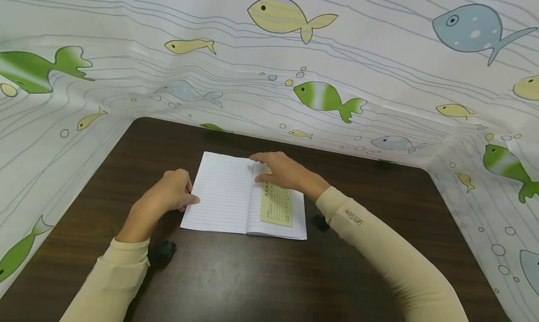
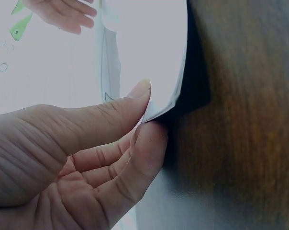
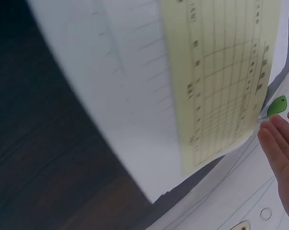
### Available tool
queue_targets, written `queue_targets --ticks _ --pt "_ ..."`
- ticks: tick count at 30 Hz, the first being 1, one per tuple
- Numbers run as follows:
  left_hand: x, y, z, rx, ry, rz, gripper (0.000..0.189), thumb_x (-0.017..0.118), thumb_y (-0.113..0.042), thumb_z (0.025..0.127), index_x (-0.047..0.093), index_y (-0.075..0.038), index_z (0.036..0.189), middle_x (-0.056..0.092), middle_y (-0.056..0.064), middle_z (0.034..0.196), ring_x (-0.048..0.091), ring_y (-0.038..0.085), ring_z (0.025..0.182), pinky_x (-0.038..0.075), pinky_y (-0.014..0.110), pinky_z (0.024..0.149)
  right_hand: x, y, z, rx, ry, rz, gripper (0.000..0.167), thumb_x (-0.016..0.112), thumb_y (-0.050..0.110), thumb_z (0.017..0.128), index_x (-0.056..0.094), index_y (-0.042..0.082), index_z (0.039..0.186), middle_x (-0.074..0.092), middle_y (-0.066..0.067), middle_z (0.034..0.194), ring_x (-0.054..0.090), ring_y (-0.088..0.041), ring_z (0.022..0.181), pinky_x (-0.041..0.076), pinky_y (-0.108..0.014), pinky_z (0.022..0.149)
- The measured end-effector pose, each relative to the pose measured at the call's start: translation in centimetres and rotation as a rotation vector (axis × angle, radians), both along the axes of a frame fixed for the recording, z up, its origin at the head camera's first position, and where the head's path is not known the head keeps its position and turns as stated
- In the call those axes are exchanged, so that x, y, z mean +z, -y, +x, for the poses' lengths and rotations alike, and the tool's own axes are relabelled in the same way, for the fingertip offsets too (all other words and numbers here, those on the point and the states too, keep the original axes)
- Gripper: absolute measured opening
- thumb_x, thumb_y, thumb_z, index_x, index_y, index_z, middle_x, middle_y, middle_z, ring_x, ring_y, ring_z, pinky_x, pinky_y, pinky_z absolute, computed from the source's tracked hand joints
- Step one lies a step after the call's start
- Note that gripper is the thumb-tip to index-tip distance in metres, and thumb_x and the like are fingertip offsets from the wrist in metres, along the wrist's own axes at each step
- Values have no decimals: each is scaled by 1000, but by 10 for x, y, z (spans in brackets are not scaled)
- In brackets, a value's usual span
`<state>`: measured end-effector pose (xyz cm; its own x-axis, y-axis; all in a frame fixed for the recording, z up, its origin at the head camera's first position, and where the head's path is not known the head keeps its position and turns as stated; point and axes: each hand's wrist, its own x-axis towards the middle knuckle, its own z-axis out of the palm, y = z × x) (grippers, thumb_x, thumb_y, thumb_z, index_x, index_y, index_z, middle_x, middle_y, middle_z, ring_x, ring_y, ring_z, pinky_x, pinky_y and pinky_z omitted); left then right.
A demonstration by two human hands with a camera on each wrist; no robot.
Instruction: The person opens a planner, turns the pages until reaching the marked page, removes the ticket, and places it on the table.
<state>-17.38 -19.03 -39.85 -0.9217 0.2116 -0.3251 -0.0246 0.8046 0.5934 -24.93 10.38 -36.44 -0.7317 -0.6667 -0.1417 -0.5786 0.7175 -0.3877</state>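
Observation:
An open notebook [image 1: 223, 191] with lined white pages lies on the dark wooden table. My left hand [image 1: 166, 193] pinches the notebook's left edge between thumb and finger. The left wrist view shows the pages' edge [image 2: 166, 103] between thumb and fingertip, a little above the wood. On the right page lies a yellow printed slip [image 1: 275, 205] with a ruled table on it. My right hand [image 1: 284, 170] is over the top of that page, covering the slip's upper part. Its fingers are extended and hold nothing; whether they touch the paper I cannot tell.
White sheeting [image 1: 252, 64] printed with fish encloses the table's back and sides. The brown tabletop [image 1: 236, 280] spreads around the notebook. A small black object [image 1: 162, 254] is at the left wrist, and another black object [image 1: 321, 223] at the right wrist.

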Motion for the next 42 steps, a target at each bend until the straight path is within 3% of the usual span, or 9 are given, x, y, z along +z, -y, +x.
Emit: queue_targets --ticks 11,22,42 --pt "0 -1 -1 0 2 -11 27 80 -8 95 65 13 101 71 18 79 73 19 65 54 36 67 -1 -30 -9 -132 8 34 74 81 22 98 47 4 161 55 -14 162 52 -30 151 43 -46 124" --pt "-1 -1 -1 7 13 -5 27 79 -7 96 64 15 103 71 20 83 73 19 66 54 35 65 -12 -55 -11 -231 37 51 78 81 24 98 42 3 162 56 -17 160 52 -33 151 47 -49 120" --pt "-1 0 -1 5 9 -3 27 80 -7 96 64 14 103 71 19 82 73 18 65 55 37 67 -33 -66 -9 -257 10 78 87 88 25 91 44 1 161 64 -17 147 62 -28 124 53 -45 111"
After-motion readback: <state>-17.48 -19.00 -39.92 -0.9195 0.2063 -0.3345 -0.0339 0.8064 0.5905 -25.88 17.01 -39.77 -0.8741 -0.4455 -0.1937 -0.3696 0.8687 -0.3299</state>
